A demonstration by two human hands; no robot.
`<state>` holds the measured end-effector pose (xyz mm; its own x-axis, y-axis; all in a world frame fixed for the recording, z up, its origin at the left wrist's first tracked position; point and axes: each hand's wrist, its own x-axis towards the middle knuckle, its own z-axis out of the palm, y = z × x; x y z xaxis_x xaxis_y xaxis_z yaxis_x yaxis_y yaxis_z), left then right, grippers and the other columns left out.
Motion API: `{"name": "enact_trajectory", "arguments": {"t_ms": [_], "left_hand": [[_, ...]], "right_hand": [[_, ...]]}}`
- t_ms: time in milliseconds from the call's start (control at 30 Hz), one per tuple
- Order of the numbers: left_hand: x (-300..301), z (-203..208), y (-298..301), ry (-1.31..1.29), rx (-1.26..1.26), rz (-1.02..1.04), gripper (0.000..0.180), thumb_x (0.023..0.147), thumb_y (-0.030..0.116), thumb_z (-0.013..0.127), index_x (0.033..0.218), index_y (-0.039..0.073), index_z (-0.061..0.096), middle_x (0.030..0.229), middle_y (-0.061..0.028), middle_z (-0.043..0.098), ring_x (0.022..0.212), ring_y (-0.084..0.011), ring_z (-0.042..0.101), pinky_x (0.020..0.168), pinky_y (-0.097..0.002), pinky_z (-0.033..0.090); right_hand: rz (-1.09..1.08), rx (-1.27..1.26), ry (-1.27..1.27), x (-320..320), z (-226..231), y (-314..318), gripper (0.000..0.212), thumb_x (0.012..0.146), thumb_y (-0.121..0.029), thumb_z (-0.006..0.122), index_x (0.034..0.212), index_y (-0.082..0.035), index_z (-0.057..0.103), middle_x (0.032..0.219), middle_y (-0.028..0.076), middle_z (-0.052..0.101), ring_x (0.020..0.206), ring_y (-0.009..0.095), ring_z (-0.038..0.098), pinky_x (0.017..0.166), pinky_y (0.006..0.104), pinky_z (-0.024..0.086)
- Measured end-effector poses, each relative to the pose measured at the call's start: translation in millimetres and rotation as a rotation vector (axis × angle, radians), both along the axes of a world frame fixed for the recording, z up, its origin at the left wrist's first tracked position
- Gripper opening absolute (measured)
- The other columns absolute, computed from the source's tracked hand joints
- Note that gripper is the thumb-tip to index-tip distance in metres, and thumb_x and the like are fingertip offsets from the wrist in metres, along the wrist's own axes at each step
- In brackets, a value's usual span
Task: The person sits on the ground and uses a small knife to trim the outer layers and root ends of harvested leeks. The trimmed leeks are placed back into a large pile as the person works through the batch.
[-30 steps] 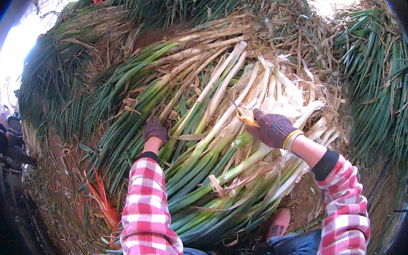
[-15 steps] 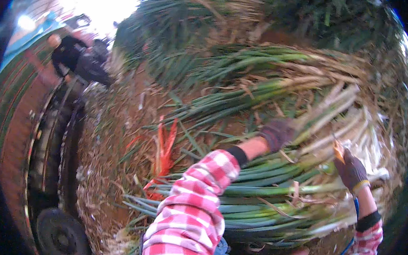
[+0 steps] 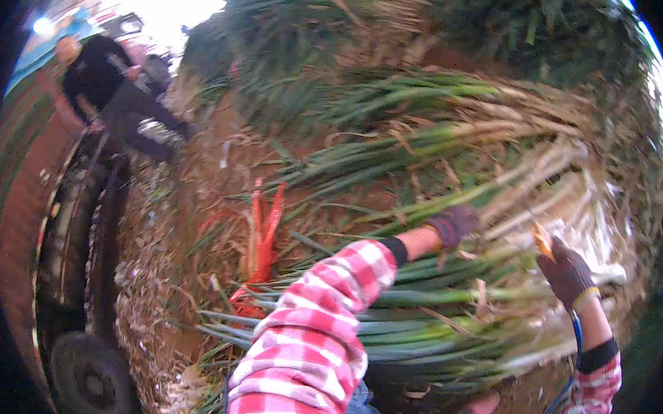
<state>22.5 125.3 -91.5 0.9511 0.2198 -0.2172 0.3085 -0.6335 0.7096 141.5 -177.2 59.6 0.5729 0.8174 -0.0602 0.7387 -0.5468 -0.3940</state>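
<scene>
My left hand (image 3: 454, 225), in a dark glove, is closed around the stalks of some green onions (image 3: 523, 191) whose pale root ends point to the upper right. My right hand (image 3: 568, 273), also gloved, grips an orange air gun (image 3: 544, 241) with a blue hose (image 3: 577, 332) running down past the wrist. Its tip is over the white root ends of the pile (image 3: 596, 236). A layer of long green onions (image 3: 422, 339) lies below my hands, leaves to the left. Blur hides the exact finger placement.
More green onions (image 3: 417, 148) lie beyond my hands, with big leafy heaps (image 3: 294, 70) behind. Red plastic strips (image 3: 264, 241) stick up at left. A vehicle with a black wheel (image 3: 94, 374) stands far left. A person in dark clothes (image 3: 95, 75) is behind it. Dry leaf scraps cover the ground.
My left hand has shifted slightly right and down. The right hand with the air gun has moved slightly left. The person at upper left appears nearer and more upright.
</scene>
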Motion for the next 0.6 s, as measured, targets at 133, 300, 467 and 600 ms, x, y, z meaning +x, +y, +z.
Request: {"name": "enact_trajectory", "arguments": {"t_ms": [133,300,467,600], "left_hand": [[-12,4,18,-0.214,0.315,-0.189,0.031,0.095,0.029,0.054,0.1,0.004,0.072,0.1,-0.0218,0.071,0.094,-0.0378,0.068,0.083,-0.0482,0.054],[-11,-3,33,-0.186,0.728,-0.372,0.018,0.092,0.017,0.055,0.096,0.012,0.072,0.099,-0.0126,0.071,0.094,-0.0276,0.071,0.079,-0.0416,0.058],[-16,14,28,-0.137,0.251,-0.01,0.023,0.097,0.025,0.054,0.101,0.01,0.072,0.097,-0.0157,0.07,0.096,-0.027,0.069,0.081,-0.044,0.055],[-16,46,25,0.17,-0.102,0.181,0.05,0.098,0.049,0.06,0.133,0.013,0.058,0.126,-0.0133,0.066,0.103,-0.0289,0.067,0.093,-0.0443,0.052]], "right_hand": [[0.02,-0.171,0.093,-12,24,5,0.059,0.094,-0.045,0.062,0.133,-0.002,0.051,0.087,0.027,0.069,0.084,0.047,0.068,0.074,0.055,0.052],[0.061,-0.108,0.107,-22,30,8,0.043,0.094,-0.048,0.06,0.105,-0.006,0.062,0.084,0.024,0.069,0.079,0.045,0.068,0.07,0.0528,0.052],[0.289,-0.194,0.236,-48,52,21,0.046,0.095,-0.049,0.057,0.111,-0.006,0.061,0.085,0.022,0.07,0.081,0.044,0.069,0.072,0.0522,0.053],[0.323,-0.356,0.281,-57,55,29,0.069,0.092,-0.054,0.06,0.143,-0.011,0.045,0.105,0.025,0.069,0.087,0.04,0.071,0.076,0.0527,0.054]]}}
